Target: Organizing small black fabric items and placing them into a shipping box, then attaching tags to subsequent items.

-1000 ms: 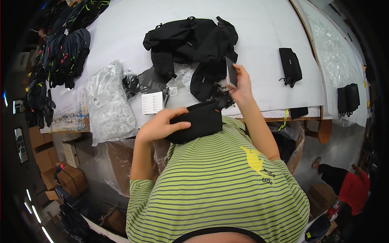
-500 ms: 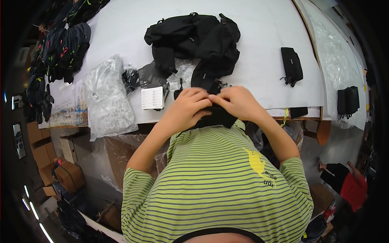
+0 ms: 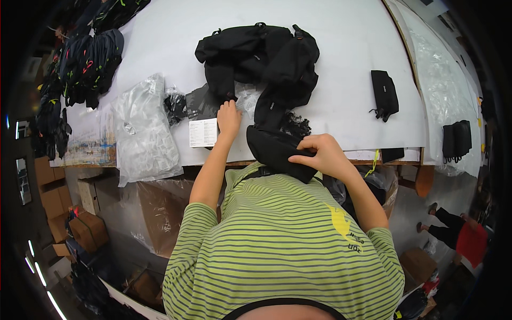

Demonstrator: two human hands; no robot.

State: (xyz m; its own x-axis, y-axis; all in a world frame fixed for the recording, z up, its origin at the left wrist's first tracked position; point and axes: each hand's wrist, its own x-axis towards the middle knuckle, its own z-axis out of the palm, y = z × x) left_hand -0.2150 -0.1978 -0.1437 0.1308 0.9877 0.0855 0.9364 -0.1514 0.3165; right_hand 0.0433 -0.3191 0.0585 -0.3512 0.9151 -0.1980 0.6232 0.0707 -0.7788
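Note:
A black fabric pouch (image 3: 274, 152) lies over the table's front edge against my body. My right hand (image 3: 322, 153) has it pinched at its right side between thumb and fingers. My left hand (image 3: 229, 121) is farther out, its fingers curled down beside a heap of black pouches (image 3: 288, 64). What those fingers hold, if anything, is hidden. Small clear packets (image 3: 248, 100) lie just right of that hand, and dark cards (image 3: 200, 104) just left of it. A white printed label stack (image 3: 203, 133) sits by my left wrist. Thin black cords (image 3: 296, 125) are bunched behind the held pouch.
A clear plastic bag of small white pieces (image 3: 146, 130) hangs slightly over the front edge at left. Dark bags with bright pulls (image 3: 88, 66) are piled at far left. Another black pouch (image 3: 384, 95) lies at right. A person in red (image 3: 472, 242) is beyond the table.
My hands were together at the pouch. The left one has let go and reached forward and left to the small items; the right one keeps hold, with more of the pouch showing.

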